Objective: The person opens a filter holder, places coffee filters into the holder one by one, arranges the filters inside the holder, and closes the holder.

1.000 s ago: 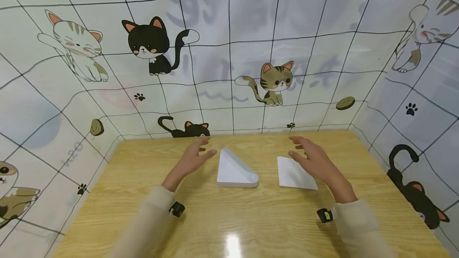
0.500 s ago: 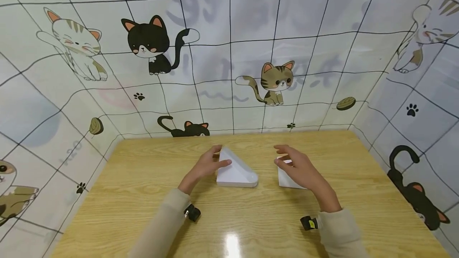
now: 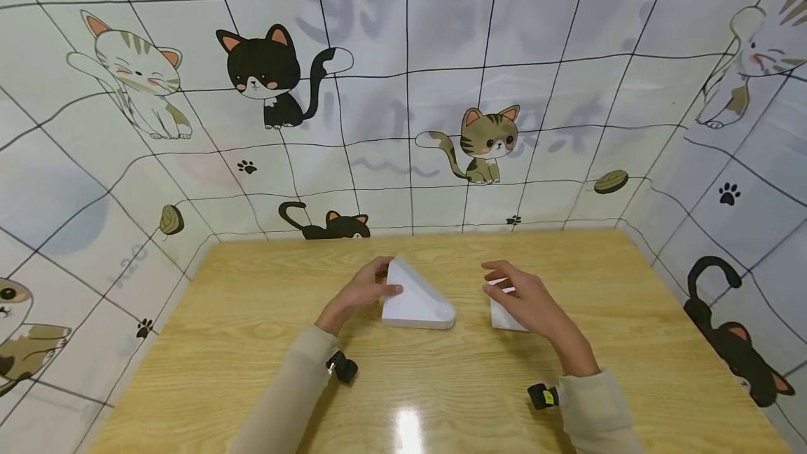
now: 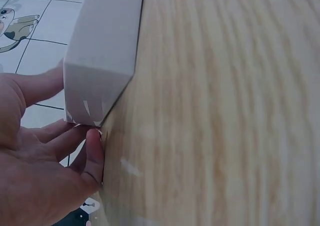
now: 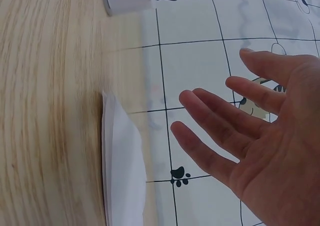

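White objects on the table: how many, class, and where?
2: the triangular tray at the left hand, and the layered paper, partly hidden behind the right hand in the head view.

Bare right hand (image 3: 525, 300) covers part of the layered white paper sheet (image 3: 504, 317). Left wrist view's top edge crops the white triangular tray (image 4: 102, 45).

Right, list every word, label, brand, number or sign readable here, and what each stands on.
Readable text: none.
Wall covering: pale, blurred letter-like marks, too faint to read.
White triangular box: no lettering shows.
Stack of white sheets: no lettering shows on the visible part.
Black camera on the right wrist: a yellow-green patch, too small to tell whether it bears text.
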### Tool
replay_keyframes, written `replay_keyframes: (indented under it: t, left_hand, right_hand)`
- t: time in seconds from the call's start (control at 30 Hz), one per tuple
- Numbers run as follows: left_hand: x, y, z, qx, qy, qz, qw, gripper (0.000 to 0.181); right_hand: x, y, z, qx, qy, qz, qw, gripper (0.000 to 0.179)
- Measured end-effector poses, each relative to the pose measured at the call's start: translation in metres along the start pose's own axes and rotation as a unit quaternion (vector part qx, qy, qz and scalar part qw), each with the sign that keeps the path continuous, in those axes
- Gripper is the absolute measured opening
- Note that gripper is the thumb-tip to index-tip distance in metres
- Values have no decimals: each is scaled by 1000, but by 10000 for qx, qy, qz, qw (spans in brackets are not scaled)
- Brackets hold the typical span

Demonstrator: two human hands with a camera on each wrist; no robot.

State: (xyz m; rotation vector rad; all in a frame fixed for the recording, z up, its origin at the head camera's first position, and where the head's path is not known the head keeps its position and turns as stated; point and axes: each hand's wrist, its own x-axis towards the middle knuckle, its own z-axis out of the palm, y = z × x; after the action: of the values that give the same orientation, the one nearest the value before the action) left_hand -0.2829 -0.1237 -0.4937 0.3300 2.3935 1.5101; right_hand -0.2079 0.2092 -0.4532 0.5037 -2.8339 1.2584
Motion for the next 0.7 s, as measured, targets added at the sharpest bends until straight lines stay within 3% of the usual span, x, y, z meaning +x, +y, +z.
replay_keyframes:
  t: [0.4, 0.7]
  left_hand:
    - [-1, 3, 6, -179, 424, -107, 9989, 73]
    - [-10, 7, 7, -386, 560, 284, 9973, 73]
  right_hand:
    - [0, 3, -3, 13, -1, 16, 10000, 44]
    - [1, 2, 0, -54, -1, -74, 10000, 43]
